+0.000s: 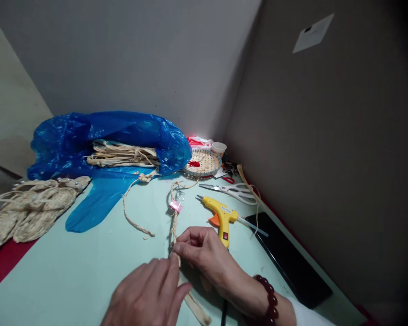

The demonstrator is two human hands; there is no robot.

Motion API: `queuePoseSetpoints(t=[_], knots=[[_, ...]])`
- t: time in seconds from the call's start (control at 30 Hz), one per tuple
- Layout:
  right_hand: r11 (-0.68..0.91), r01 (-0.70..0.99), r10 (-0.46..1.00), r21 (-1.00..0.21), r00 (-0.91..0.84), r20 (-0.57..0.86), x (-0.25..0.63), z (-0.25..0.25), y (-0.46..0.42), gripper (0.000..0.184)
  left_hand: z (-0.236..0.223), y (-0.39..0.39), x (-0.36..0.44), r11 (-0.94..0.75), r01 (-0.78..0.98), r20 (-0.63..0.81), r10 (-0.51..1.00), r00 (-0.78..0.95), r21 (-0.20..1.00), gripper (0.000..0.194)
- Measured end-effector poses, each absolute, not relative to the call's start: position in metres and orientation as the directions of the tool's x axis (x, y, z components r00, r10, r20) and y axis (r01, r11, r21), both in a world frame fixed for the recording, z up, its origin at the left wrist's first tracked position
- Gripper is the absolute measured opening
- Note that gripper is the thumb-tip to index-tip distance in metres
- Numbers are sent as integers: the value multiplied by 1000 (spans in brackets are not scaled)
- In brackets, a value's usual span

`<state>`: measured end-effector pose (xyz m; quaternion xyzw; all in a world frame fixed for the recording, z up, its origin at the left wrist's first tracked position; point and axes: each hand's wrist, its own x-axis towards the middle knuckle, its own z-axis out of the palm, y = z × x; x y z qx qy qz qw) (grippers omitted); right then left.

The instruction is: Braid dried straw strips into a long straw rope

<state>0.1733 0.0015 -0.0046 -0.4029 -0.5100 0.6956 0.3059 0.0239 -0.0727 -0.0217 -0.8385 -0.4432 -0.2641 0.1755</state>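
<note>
A thin braided straw cord (174,224) runs toward me from a pink binder clip (176,206) on the table. My right hand (207,256) pinches the cord between thumb and forefinger. Just below and to the left, my left hand (149,290) closes its fingers on the same cord. Loose, flat straw strands (196,309) trail from under my hands toward the bottom edge. Past the clip, the cord curves to the right. My palms and the cord's stretch inside the fingers are hidden.
A yellow glue gun (222,215) and white-handled scissors (236,191) lie to the right, beside a black phone-like slab (289,258). A blue plastic bag (64,140) holds a straw bundle (122,154). A round basket (204,165), another braid (131,217) and woven straw slippers (44,208) are around.
</note>
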Motion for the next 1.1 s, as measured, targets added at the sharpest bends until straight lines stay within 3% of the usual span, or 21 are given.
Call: queuePoseSetpoints(t=[0.07, 0.1, 0.17, 0.2, 0.27, 0.33, 0.47, 0.7, 0.83, 0.97, 1.1], knots=[[-277, -35, 836, -960, -502, -222, 175, -2, 1, 15, -11, -67, 18, -503, 806, 561, 782, 272, 311, 19], [-270, -46, 831, -962, -515, -208, 176, 0, 0, 16, -6, -63, 15, -402, 747, 463, 875, 142, 529, 20], [-263, -60, 822, -963, -537, -191, 177, 1, 0, 17, -1, -53, 11, -49, 500, 58, 998, -3, 865, 24], [-261, -62, 820, -963, -541, -188, 178, 1, -1, 17, -1, -47, 11, 130, 345, -148, 989, 29, 930, 27], [-253, -61, 818, -966, -547, -180, 177, -1, -1, 18, -4, -39, 11, 345, 103, -358, 918, 171, 933, 29], [-227, -54, 821, -972, -548, -161, 177, -3, -1, 20, -8, -33, 12, 393, -41, -375, 899, 224, 918, 28], [-131, 26, 827, -991, -549, -124, 177, -11, -3, 18, -11, -32, 14, 378, -100, -357, 917, 179, 920, 29], [36, 134, 850, -990, -525, -40, 180, -16, -7, 20, -6, -34, 16, 376, -12, -369, 913, 172, 926, 27], [154, 267, 828, -951, -560, -23, 183, -6, -7, 11, -8, -30, 14, 371, 55, -375, 911, 171, 927, 28], [327, 461, 814, -825, -581, -2, 188, 8, -11, 7, -8, -29, 12, 317, 195, -343, 932, 118, 928, 21], [411, 590, 809, -695, -587, -19, 193, 15, -13, 19, -6, -32, 12, 204, 387, -252, 965, 76, 899, 20]])
